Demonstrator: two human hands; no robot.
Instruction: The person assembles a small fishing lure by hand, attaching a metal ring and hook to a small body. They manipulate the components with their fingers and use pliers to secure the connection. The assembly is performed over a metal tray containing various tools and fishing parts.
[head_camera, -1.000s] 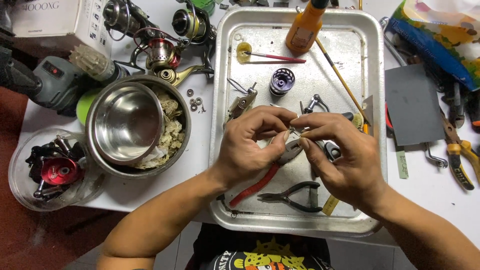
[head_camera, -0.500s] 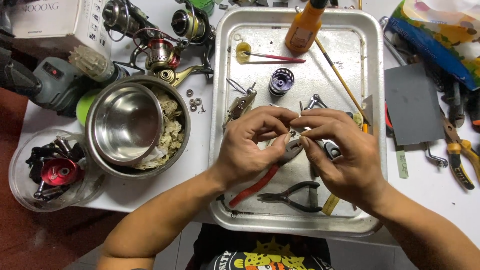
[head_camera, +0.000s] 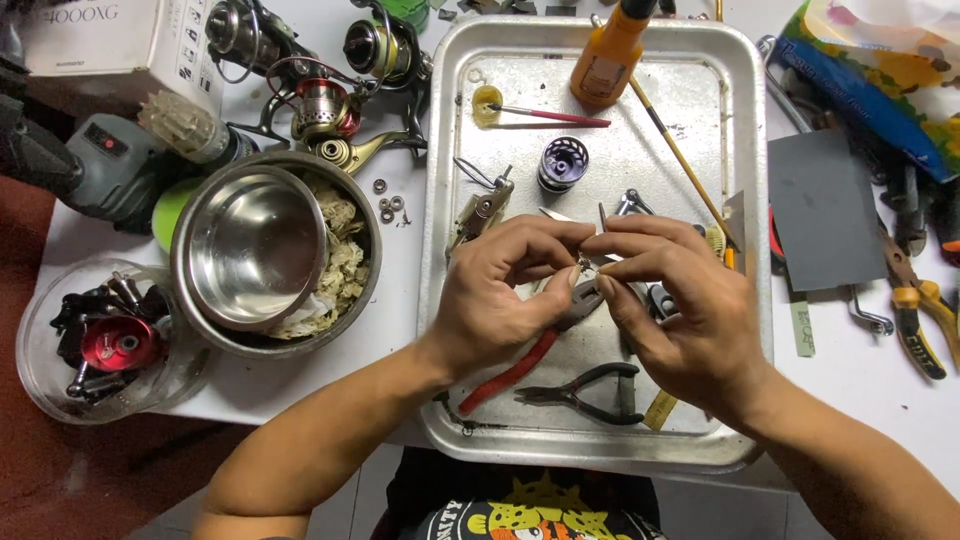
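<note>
Both of my hands meet over the middle of a metal tray (head_camera: 436, 300). My left hand (head_camera: 505, 295) and my right hand (head_camera: 685, 320) pinch a small metal part (head_camera: 584, 263) between their fingertips. A thin metal pin (head_camera: 602, 214) sticks up just above my right fingers. Red-handled pliers (head_camera: 510, 372) lie on the tray under my left hand, their jaws below the pinched part. Black pliers (head_camera: 585, 392) lie near the tray's front edge, below both hands.
The tray also holds a purple spool (head_camera: 563, 165), an orange bottle (head_camera: 610, 50) and a red-handled brush (head_camera: 552, 116). To the left are a steel bowl (head_camera: 250, 250), fishing reels (head_camera: 325, 100) and a clear tub of parts (head_camera: 100, 340). To the right lie a grey sheet (head_camera: 825, 210) and yellow pliers (head_camera: 925, 315).
My fingertips have shifted slightly around the small part. Both hands stay over the same spot on the tray.
</note>
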